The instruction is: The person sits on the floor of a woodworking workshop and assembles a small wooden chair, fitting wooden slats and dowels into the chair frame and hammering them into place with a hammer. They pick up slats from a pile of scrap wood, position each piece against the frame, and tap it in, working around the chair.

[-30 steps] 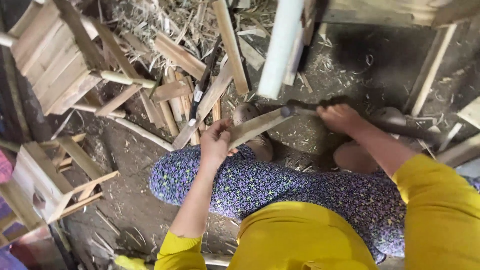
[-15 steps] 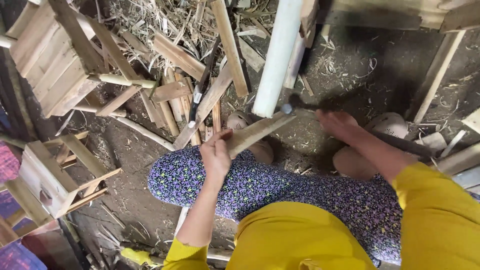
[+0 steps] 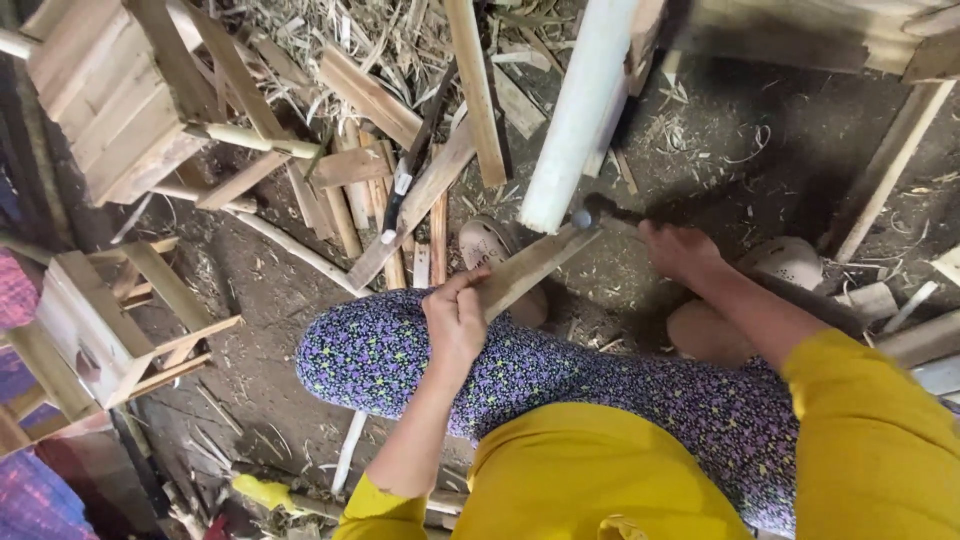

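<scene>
Person sits low over a dirt floor (image 3: 270,300), wearing yellow sleeves and purple flowered trousers. Left hand (image 3: 455,320) is clamped round the near end of a flat wooden slat (image 3: 530,268), fingers curled over it, resting on the raised left knee (image 3: 370,345). Slat runs up and to the right from the knee, its far end touching the lower end of a thick white pole (image 3: 580,115) that leans in from the top edge of view.

Right hand (image 3: 680,250) is closed on the handle of a hammer (image 3: 600,210); the dark head sits right at the slat's far end, just beside the pole's base. Can't tell whether head is touching the slat or just above it.

Under the slat, a beige sandal (image 3: 490,240) on the floor, partly hidden. A second sandal (image 3: 790,260) lies to the right, near the right forearm.

Upper-left part of the floor: a loose heap of wood offcuts (image 3: 370,95) and strips, w/ straw and shavings (image 3: 330,30) scattered behind them. A dark-handled tool (image 3: 410,170) lies across the heap; exact kind not clear. Top-left corner: a small slatted wooden stool (image 3: 100,90) on its side. Left edge: another small wooden frame (image 3: 100,330), unfinished-looking, open sides. Bottom-left, by the person's left elbow, a yellow object (image 3: 262,492), too small to identify.
</scene>
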